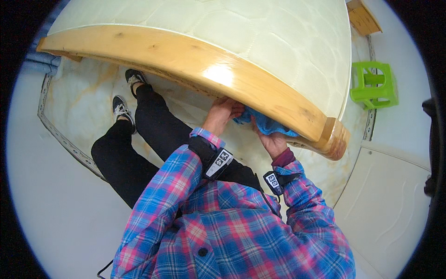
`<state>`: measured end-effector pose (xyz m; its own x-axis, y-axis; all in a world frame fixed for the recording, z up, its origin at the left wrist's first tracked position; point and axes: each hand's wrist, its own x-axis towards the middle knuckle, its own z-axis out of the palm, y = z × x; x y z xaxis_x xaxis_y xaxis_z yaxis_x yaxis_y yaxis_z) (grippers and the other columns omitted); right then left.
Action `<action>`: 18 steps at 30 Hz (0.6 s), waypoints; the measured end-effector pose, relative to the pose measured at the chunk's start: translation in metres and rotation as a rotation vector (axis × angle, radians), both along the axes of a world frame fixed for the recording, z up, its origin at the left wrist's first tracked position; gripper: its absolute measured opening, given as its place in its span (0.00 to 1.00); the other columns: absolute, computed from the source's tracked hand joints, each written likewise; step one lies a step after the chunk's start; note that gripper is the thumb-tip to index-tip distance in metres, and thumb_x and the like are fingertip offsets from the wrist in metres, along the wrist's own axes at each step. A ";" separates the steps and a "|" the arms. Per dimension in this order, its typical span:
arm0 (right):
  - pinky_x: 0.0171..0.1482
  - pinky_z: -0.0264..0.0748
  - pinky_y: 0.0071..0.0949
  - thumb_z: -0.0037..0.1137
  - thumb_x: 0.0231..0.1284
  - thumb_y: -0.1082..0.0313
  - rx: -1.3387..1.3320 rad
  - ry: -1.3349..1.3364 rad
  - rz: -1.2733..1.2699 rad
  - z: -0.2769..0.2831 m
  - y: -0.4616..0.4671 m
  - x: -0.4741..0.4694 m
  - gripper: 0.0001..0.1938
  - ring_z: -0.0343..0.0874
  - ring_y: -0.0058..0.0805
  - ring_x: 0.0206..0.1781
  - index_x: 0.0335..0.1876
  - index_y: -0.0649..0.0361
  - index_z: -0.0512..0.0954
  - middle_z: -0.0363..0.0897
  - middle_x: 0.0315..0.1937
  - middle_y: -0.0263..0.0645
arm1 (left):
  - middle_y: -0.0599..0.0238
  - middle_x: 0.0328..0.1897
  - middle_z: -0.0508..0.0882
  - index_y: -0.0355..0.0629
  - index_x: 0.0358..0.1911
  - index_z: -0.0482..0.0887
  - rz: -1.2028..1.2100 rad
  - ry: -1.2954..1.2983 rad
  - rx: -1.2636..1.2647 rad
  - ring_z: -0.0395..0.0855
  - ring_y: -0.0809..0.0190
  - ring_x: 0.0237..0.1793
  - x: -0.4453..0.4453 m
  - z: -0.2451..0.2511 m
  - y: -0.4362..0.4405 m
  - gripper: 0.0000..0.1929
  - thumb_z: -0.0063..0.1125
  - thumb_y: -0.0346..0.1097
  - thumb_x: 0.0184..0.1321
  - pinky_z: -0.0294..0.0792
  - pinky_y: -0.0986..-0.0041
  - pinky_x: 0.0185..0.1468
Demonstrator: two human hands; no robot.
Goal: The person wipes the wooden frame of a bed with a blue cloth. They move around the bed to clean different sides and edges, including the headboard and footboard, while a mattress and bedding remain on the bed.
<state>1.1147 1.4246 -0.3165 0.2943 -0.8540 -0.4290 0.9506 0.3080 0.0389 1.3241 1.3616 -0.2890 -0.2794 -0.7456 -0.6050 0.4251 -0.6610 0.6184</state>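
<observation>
A varnished wooden bed rail (167,50) crosses before me, with a pale quilted mattress (258,35) above it. Under the rail's lower edge, my right hand (272,142) has a blue cloth (266,122) in its grip; the rail and the cloth conceal part of its fingers. My left hand (223,113) is at the same edge, just left of the cloth, with its fingers curled towards it. Whether those fingers grip the cloth or the rail cannot be made out. The rail ends at a thick wooden bedpost (336,139) on the right.
My outstretched legs (163,115) lie on the marbled floor (94,80), feet near the rail. A green plastic stool (374,85) is by the right wall, with a wooden piece of furniture (364,17) beyond. A pale panel (379,188) stands at lower right; blue fabric (43,62) hangs far left.
</observation>
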 end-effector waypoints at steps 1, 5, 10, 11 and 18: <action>0.70 0.64 0.54 0.44 0.73 0.59 0.053 0.036 -0.013 -0.004 -0.003 0.002 0.24 0.64 0.47 0.69 0.69 0.63 0.62 0.64 0.68 0.49 | 0.59 0.46 0.84 0.42 0.52 0.76 -0.042 -0.076 -0.009 0.83 0.59 0.47 0.000 0.000 0.000 0.16 0.55 0.45 0.68 0.77 0.66 0.51; 0.70 0.65 0.51 0.43 0.74 0.56 0.176 0.362 -0.008 -0.048 -0.018 0.029 0.23 0.67 0.45 0.67 0.67 0.62 0.64 0.68 0.65 0.47 | 0.64 0.51 0.81 0.49 0.57 0.72 -0.133 -0.298 0.033 0.81 0.59 0.49 0.004 -0.003 -0.004 0.19 0.52 0.50 0.68 0.77 0.60 0.50; 0.69 0.66 0.45 0.40 0.75 0.55 0.057 0.218 0.072 -0.118 -0.029 0.038 0.20 0.70 0.42 0.64 0.62 0.59 0.69 0.72 0.60 0.44 | 0.63 0.58 0.76 0.52 0.62 0.66 -0.140 -0.209 0.057 0.81 0.56 0.50 0.010 -0.014 -0.005 0.23 0.50 0.52 0.69 0.79 0.54 0.45; 0.70 0.66 0.44 0.40 0.75 0.55 0.092 0.281 0.082 -0.129 -0.029 0.039 0.19 0.71 0.41 0.63 0.61 0.59 0.69 0.73 0.59 0.44 | 0.63 0.59 0.76 0.52 0.63 0.65 -0.144 -0.192 0.071 0.81 0.55 0.50 0.011 -0.017 -0.007 0.23 0.50 0.52 0.69 0.80 0.54 0.44; 0.67 0.69 0.45 0.42 0.74 0.57 -0.141 0.965 0.152 -0.122 -0.015 0.035 0.19 0.70 0.42 0.65 0.61 0.59 0.69 0.72 0.62 0.45 | 0.62 0.59 0.75 0.53 0.65 0.62 -0.132 -0.214 0.105 0.80 0.55 0.50 0.010 -0.009 -0.008 0.22 0.48 0.46 0.72 0.80 0.55 0.45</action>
